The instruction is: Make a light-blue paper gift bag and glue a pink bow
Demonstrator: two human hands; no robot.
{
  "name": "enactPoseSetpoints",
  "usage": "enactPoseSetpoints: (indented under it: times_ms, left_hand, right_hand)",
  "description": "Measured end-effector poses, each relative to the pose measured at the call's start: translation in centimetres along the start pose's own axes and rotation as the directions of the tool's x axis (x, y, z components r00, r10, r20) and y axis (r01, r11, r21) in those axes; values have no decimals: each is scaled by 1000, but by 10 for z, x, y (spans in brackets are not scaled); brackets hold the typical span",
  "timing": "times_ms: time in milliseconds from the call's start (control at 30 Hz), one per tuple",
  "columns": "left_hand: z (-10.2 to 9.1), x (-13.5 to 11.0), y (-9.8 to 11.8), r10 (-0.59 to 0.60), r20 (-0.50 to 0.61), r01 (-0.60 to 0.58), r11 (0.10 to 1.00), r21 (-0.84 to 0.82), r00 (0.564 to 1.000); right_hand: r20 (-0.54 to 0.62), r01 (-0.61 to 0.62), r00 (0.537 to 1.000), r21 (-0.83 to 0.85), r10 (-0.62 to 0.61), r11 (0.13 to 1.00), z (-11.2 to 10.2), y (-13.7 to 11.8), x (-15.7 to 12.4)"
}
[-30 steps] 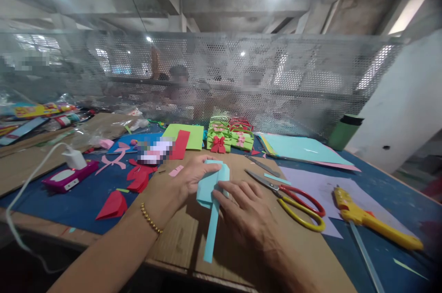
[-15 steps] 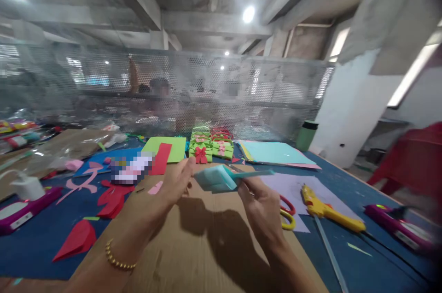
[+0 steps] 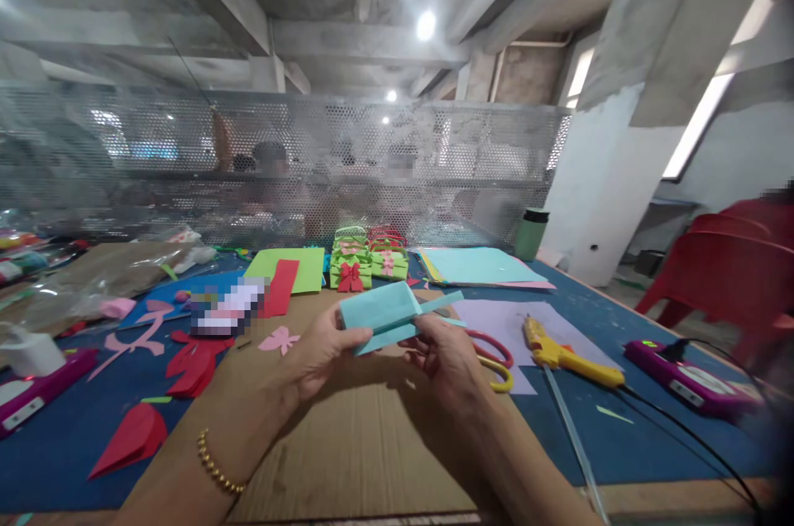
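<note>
Both my hands hold a folded light-blue paper piece (image 3: 380, 313) a little above the brown cardboard sheet (image 3: 347, 443). My left hand (image 3: 322, 352) pinches its left end between thumb and fingers. My right hand (image 3: 443, 354) grips the right side, where a narrow blue strip (image 3: 442, 302) sticks out to the right. A gold bead bracelet (image 3: 215, 466) sits on my left wrist.
Scissors with red and yellow handles (image 3: 496, 356) and a yellow glue gun (image 3: 562, 352) lie right of my hands. Small green paper baskets (image 3: 363, 260), coloured paper sheets (image 3: 477, 265), red and pink cutouts (image 3: 192, 361) and purple devices (image 3: 686, 361) lie around. A mesh screen (image 3: 310, 162) stands behind; a red chair (image 3: 732, 270) at right.
The blue paper went from flat on the cardboard to lifted between both hands. My left hand, open half a second ago, now pinches it. The view has swung right.
</note>
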State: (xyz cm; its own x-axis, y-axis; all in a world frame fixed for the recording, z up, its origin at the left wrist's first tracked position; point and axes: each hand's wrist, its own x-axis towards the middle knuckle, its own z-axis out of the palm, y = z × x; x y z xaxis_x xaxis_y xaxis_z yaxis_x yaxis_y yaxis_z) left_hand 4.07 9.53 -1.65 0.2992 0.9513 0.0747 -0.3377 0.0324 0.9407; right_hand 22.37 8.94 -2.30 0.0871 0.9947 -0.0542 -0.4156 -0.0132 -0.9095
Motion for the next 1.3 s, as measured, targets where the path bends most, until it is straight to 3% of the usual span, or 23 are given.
enactPoseSetpoints:
  times_ms: [167,300,433,533,667,933,1100,1200,1300]
  left_hand:
    - [11,-4,1,-40,25,43,992,-122,999]
    - [9,-1,-8,-65,-3,64,986,-154,998]
    - [7,-2,-13,-121,104,138,974,-179,987]
    - [10,-7,-7,-88,169,122,972,-200,982]
    - [11,-9,-3,-35,150,70,969,-237,988]
    - [4,-4,-10,66,157,-69,997,14,985]
    - [3,-1,-13,72,99,-88,981,170,993]
    - [3,1,-14,89,65,-99,980,173,994]
    - [4,1,-12,44,38,-47,997,65,998]
  right_hand:
    - [11,-29,1000,43,29,999,3,8,0]
    - [0,-28,1000,100,28,995,1,8,1]
    - [-4,-29,1000,157,29,987,-3,11,6]
    - [19,-34,999,186,31,982,-4,11,7]
    - [-16,-42,999,215,47,976,-3,8,4]
    - [-29,-40,998,236,48,971,-2,5,2]
    - [1,-13,1000,178,13,984,1,6,0]
    - [22,14,1000,135,-18,991,2,9,-1]
    - [53,27,998,93,-32,995,3,8,-4]
